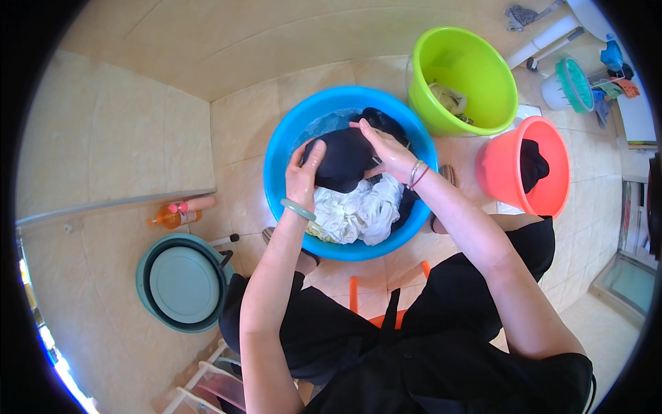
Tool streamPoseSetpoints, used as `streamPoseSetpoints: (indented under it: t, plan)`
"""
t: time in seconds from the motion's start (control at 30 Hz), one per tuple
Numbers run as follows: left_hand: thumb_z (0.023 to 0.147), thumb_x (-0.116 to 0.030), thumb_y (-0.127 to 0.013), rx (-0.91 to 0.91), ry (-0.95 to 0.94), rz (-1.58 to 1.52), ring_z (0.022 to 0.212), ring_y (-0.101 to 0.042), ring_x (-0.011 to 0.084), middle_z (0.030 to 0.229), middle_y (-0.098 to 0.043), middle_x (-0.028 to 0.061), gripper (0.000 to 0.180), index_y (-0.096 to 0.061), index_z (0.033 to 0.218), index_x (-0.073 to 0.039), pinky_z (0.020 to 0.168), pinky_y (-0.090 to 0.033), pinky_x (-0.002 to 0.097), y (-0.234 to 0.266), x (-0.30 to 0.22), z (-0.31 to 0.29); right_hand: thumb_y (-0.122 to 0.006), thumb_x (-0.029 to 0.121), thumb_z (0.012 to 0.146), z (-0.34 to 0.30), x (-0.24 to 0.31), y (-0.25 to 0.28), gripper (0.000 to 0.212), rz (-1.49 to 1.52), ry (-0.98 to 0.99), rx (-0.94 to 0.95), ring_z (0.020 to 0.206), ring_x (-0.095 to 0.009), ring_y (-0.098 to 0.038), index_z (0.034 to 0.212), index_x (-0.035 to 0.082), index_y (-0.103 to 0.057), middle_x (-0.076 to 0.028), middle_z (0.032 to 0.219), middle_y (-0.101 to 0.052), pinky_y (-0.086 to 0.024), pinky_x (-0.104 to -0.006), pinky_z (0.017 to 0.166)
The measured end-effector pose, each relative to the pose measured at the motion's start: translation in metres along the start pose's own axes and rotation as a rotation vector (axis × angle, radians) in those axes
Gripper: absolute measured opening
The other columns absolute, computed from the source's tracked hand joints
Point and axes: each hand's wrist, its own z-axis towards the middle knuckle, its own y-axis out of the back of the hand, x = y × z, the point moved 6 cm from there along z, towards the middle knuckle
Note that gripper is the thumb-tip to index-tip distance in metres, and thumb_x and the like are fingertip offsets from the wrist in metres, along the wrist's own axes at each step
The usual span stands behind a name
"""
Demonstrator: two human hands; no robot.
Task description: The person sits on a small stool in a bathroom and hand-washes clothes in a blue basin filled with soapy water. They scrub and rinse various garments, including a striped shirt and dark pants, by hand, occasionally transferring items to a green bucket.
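Both of my hands hold a dark, rounded, cap-like cloth piece [341, 157] over the large blue basin [274, 145]. My left hand [302, 172] grips its left side, thumb on top. My right hand [387, 152] is curved round its right side, the fingers at the far edge and the thumb lower down. Bunched white clothes [358, 212] fill the near part of the basin. Black clothes [380, 123] lie at its far right, partly behind my right hand. Water [323, 124] shows at the far left. The underside of the dark piece is hidden.
A lime-green bucket [496, 83] with pale cloth stands beyond the basin, at the right. Nearer is a coral bucket [491, 172] holding black cloth. Left are a grey-green folding basin [183, 283] and an orange bottle [169, 217]. An orange stool [354, 293] is under me.
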Motion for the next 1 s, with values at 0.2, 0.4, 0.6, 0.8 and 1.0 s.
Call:
streamPoseSetpoints:
  t: [0.2, 0.4, 0.6, 0.8, 1.0]
  plan:
    - [0.095, -0.052, -0.049, 0.336, 0.103, -0.505, 0.131, -0.041, 0.029, 0.145, -0.039, 0.0068, 0.058, -0.041, 0.143, -0.02, 0.104, -0.035, 0.0531, -0.064, -0.021, -0.006, -0.042, 0.056, 0.098, 0.005, 0.021, 0.046, 0.055, 0.449, 0.105, -0.094, 0.083, -0.02, -0.066, 0.118, 0.007, -0.058, -0.012, 0.111, -0.064, -0.059, -0.039, 0.067]
    - [0.086, -0.022, -0.074, 0.498, 0.026, -0.264, 0.118, -0.052, 0.0282, 0.136, -0.047, 0.0088, 0.078, -0.026, 0.147, -0.026, 0.09, -0.047, 0.0549, -0.188, -0.042, 0.003, -0.031, 0.054, 0.101, 0.011, 0.025, 0.137, 0.054, 1.015, 0.355, 0.016, 0.076, -0.013, -0.058, 0.105, 0.009, -0.061, -0.002, 0.079, -0.062, -0.05, -0.0359, 0.088]
    - [0.088, -0.026, -0.071, 0.529, 0.077, -0.303, 0.115, -0.051, 0.0272, 0.13, -0.05, 0.0136, 0.064, -0.035, 0.137, -0.008, 0.093, -0.047, 0.0415, -0.242, -0.028, 0.039, -0.043, 0.053, 0.098, -0.011, 0.026, 0.16, 0.051, 1.229, 0.175, -0.092, 0.071, -0.017, -0.06, 0.102, 0.005, -0.06, -0.005, 0.077, -0.063, -0.054, -0.0305, 0.069]
    - [0.092, -0.017, -0.063, 0.676, 0.138, -0.354, 0.127, -0.043, 0.0337, 0.138, -0.041, 0.021, 0.06, -0.033, 0.141, 0.0, 0.107, -0.041, 0.045, -0.245, -0.025, 0.062, -0.04, 0.05, 0.1, -0.009, 0.011, 0.172, 0.052, 1.46, 0.141, 0.103, 0.07, -0.016, -0.061, 0.105, 0.002, -0.058, -0.007, 0.089, -0.068, -0.054, -0.0292, 0.066]
    - [0.098, -0.021, -0.053, 0.64, 0.091, 0.003, 0.124, -0.051, 0.0315, 0.132, -0.051, 0.0229, 0.046, -0.041, 0.136, 0.002, 0.104, -0.044, 0.0446, -0.185, -0.024, 0.057, -0.049, 0.029, 0.1, -0.007, -0.008, 0.168, 0.03, 1.068, 0.16, -0.284, 0.066, -0.01, -0.059, 0.111, 0.004, -0.061, -0.003, 0.092, -0.068, -0.051, -0.0245, 0.061]
